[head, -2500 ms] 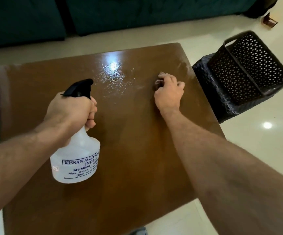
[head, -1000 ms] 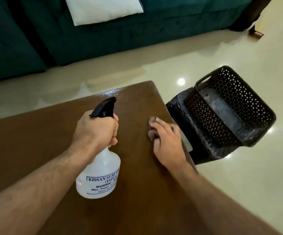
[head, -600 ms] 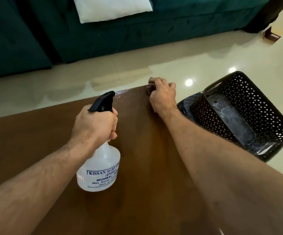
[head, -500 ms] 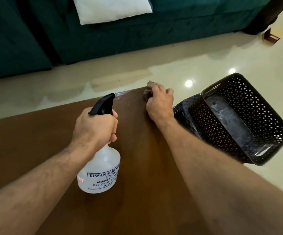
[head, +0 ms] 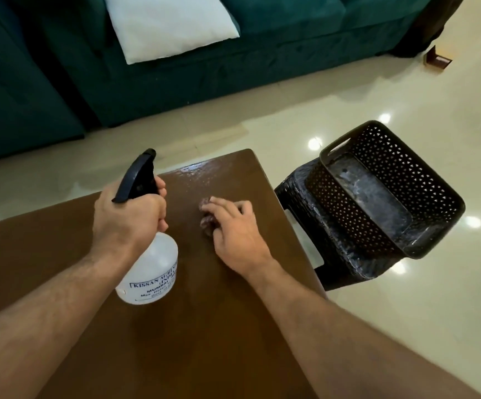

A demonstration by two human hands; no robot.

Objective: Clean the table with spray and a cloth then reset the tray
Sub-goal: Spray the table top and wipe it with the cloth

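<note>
The left hand (head: 127, 223) is curling into a closed fist, knuckles up, its forearm reaching in from the lower left. The right hand (head: 237, 234) is lying palm down with fingers (head: 219, 203) spread and slightly bent, its forearm stretching in from the lower right.

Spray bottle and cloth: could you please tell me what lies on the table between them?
Nothing: the head view shows only bare brown table between the spray bottle and the cloth.

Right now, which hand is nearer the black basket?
Right. The right hand presses the cloth near the table edge beside the basket; the left hand grips the spray bottle farther off.
</note>
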